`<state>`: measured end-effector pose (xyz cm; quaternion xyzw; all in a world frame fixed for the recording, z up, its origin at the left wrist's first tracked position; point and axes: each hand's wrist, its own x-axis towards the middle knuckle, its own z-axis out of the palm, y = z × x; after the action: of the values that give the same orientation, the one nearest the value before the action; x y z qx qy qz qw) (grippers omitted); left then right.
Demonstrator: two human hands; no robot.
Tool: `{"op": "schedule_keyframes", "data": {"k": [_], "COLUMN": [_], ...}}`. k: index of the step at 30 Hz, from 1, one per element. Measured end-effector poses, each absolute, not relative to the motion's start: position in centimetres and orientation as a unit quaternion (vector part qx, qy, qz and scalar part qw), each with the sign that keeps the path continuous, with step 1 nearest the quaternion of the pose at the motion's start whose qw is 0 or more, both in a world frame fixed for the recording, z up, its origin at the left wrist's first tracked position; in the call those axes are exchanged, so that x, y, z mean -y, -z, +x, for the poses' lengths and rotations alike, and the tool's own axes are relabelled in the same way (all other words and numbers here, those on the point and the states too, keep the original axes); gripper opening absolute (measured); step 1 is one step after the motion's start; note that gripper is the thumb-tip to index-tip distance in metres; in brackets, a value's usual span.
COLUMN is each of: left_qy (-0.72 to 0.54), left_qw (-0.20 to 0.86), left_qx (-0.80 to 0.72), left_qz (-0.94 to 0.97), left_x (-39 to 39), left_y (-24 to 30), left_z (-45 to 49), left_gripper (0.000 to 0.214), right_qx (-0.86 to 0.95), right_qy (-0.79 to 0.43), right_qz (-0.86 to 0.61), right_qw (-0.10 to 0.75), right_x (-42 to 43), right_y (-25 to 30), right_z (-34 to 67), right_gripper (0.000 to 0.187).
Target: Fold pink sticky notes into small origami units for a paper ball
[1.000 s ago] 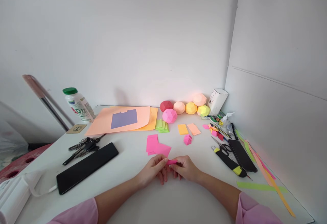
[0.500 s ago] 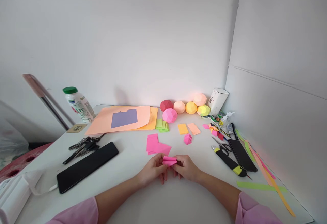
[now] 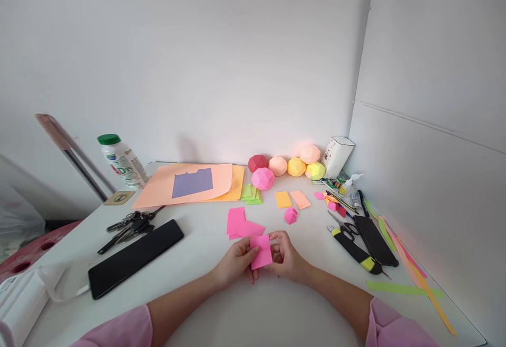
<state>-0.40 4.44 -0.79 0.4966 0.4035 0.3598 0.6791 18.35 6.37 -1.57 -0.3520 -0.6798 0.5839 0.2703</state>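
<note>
A small pink square of paper [image 3: 262,254] is held up flat over the table's near middle. My left hand [image 3: 237,260] pinches its left side, thumb on top and fingers behind. At the right edge, my right hand [image 3: 290,260] holds the paper with bent fingers; its exact contact is partly hidden. Just beyond my hands lie more pink paper pieces [image 3: 237,222]. A small pink folded-paper shape [image 3: 291,215] sits further right.
Faceted paper balls [image 3: 263,179] line the wall beside a white box [image 3: 338,157]. A black phone-like slab [image 3: 136,259] and keys [image 3: 134,225] lie left. On the right are a cutter [image 3: 353,249], scissors [image 3: 348,227] and paper strips [image 3: 403,287]. Large orange sheets [image 3: 158,186] lie behind.
The pink paper, folded and nearly edge-on before, is now spread flat and faces me. My right hand's fingers have shifted up and along its right edge.
</note>
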Motion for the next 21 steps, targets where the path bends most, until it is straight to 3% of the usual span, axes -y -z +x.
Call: {"op": "schedule_keyframes", "data": {"k": [5,11,21], "left_qy": [-0.366,-0.363,-0.332], "left_qw": [0.682,0.679,0.694], "left_qx": [-0.4,-0.397,-0.392], "left_qz": [0.491,0.499,0.505], "left_x": [-4.5,-4.5,-4.3], "left_y": [0.9,1.1,0.3], "left_z": [-0.4,-0.3,-0.6], "left_gripper": [0.047,0.044,0.041], "right_qx": [0.742,0.722,0.655], "right_qy": [-0.535,-0.551,-0.561], "right_qz": [-0.296,-0.326,-0.347], "right_qw": [0.273,0.264,0.368], "right_x": [-6.7,-6.6,-6.9], "right_y": [1.1,0.9,0.4], "right_z": [18.5,18.3,18.0], "right_gripper": [0.022,0.028,0.024]}}
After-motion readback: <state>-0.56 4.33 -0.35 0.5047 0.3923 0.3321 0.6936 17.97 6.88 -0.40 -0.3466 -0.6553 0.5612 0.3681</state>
